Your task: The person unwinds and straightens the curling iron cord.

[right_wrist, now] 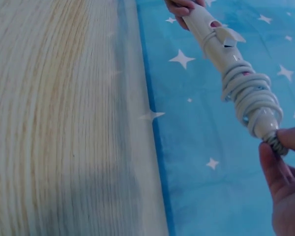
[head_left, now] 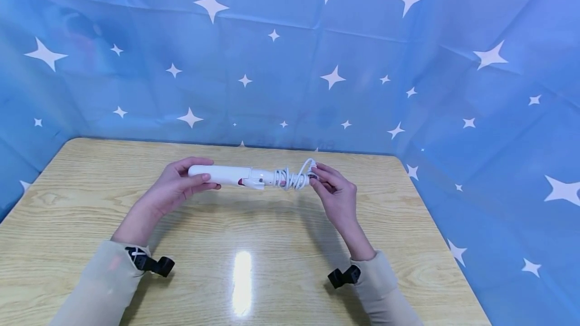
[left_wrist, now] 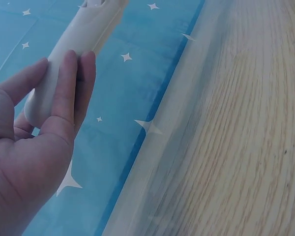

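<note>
A white curling iron [head_left: 226, 174] is held level above the table, its cord [head_left: 290, 179] wound in several turns round the handle. A small lever [right_wrist: 229, 37] sticks out near its middle. My left hand [head_left: 183, 180] grips the rounded barrel end, thumb on one side and fingers on the other. At the opposite end my right hand [head_left: 337, 192] pinches the handle's tip, where the cord comes out through a ribbed sleeve [right_wrist: 275, 143]. A loop of cord stands up beside the right fingers in the head view.
Beneath both hands lies a light wood-grain table [head_left: 199, 245] with a bright light reflection [head_left: 242, 283] near the front. A blue curtain with white stars [head_left: 272, 64] hangs behind and to the sides. Each wrist carries a small black camera [head_left: 344, 276].
</note>
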`<state>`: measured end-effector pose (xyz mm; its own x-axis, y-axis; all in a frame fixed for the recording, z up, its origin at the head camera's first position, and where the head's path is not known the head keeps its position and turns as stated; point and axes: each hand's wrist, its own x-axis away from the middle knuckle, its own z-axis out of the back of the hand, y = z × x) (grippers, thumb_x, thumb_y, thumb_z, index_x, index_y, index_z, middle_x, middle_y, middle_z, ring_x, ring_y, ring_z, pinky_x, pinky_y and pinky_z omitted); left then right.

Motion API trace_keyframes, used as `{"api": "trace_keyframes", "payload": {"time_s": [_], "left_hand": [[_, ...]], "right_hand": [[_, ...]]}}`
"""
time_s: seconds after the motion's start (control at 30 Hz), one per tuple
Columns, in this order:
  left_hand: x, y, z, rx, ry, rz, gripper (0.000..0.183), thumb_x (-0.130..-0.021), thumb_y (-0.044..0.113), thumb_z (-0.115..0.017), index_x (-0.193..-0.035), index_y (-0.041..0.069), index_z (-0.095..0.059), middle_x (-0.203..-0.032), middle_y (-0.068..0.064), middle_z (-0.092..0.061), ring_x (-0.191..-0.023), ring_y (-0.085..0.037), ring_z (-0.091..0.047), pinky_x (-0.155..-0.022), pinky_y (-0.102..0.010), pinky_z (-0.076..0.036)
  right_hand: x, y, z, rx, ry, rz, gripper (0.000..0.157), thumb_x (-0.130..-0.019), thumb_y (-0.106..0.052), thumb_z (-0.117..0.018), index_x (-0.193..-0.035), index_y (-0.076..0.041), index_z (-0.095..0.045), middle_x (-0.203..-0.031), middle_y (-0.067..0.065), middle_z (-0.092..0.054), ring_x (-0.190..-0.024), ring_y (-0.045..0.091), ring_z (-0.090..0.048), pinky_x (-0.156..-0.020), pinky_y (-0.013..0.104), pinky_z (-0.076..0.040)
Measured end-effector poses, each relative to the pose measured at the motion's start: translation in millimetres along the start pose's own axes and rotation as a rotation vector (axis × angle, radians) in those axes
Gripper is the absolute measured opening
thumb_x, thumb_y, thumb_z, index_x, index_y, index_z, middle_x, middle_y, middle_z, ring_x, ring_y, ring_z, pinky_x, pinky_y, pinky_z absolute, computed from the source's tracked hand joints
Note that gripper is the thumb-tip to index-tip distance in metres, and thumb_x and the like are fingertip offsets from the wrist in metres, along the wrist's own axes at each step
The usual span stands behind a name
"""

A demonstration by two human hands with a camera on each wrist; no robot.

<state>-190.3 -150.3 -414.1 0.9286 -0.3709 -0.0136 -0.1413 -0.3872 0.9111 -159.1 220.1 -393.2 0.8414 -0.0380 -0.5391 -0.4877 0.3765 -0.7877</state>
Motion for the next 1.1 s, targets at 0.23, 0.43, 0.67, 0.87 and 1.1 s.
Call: {"api": "trace_keyframes", "payload": {"time_s": [0.23,0.43,0.67,0.87,1.1], "left_hand": [[1.9,-0.4,2.2,0.052,-0.026,-0.007,0.030,-0.097,-0.013,-0.060,-0.123,-0.002,-0.069,-0.134,-0.025,-0.034,-0.096,-0.035,-0.074,-0.094,-0.035,-0.060],[2.4,-0.3,4.0,0.090,-0.057,-0.018,0.032,-0.097,-0.016,-0.058,-0.120,0.002,-0.072,-0.134,-0.026,-0.034,-0.096,-0.037,-0.074,-0.093,-0.034,-0.060],[3.5,-0.9,3.9,0.105,-0.065,-0.014,0.033,-0.096,-0.016,-0.058,-0.117,0.005,-0.074,-0.137,-0.026,-0.029,-0.096,-0.038,-0.074,-0.093,-0.034,-0.060],[4.1,-1.4,5.1,0.126,-0.065,-0.031,0.032,-0.097,-0.016,-0.058,-0.118,0.003,-0.073,-0.137,-0.027,-0.029,-0.096,-0.039,-0.073,-0.093,-0.034,-0.060],[5.9,-3.0,7.1,0.183,-0.035,-0.052,0.036,-0.098,-0.017,-0.053,-0.114,0.007,-0.075,-0.135,-0.024,-0.030,-0.094,-0.041,-0.074,-0.090,-0.033,-0.061]], "right_hand": [[2,5,1.2,-0.019,-0.002,0.047,0.023,-0.087,0.009,-0.076,-0.110,0.006,-0.076,-0.122,0.023,-0.070,-0.097,0.027,-0.073,-0.079,0.018,-0.062],[2,7,-0.2,-0.014,0.008,0.049,0.020,-0.085,0.011,-0.077,-0.104,0.006,-0.077,-0.118,0.022,-0.071,-0.097,0.033,-0.073,-0.077,0.018,-0.062],[2,3,1.2,0.009,-0.013,-0.043,0.015,-0.087,0.007,-0.078,-0.101,0.005,-0.078,-0.118,0.021,-0.072,-0.089,0.029,-0.075,-0.074,0.017,-0.062],[1,-2,1.0,0.010,-0.025,-0.114,0.009,-0.088,0.003,-0.079,-0.097,0.003,-0.078,-0.116,0.017,-0.073,-0.087,0.019,-0.074,-0.072,0.020,-0.064],[0,-12,-0.6,0.088,-0.052,-0.125,0.014,-0.085,0.001,-0.082,-0.099,0.000,-0.079,-0.118,0.013,-0.073,-0.086,0.020,-0.074,-0.073,0.019,-0.063]]}}
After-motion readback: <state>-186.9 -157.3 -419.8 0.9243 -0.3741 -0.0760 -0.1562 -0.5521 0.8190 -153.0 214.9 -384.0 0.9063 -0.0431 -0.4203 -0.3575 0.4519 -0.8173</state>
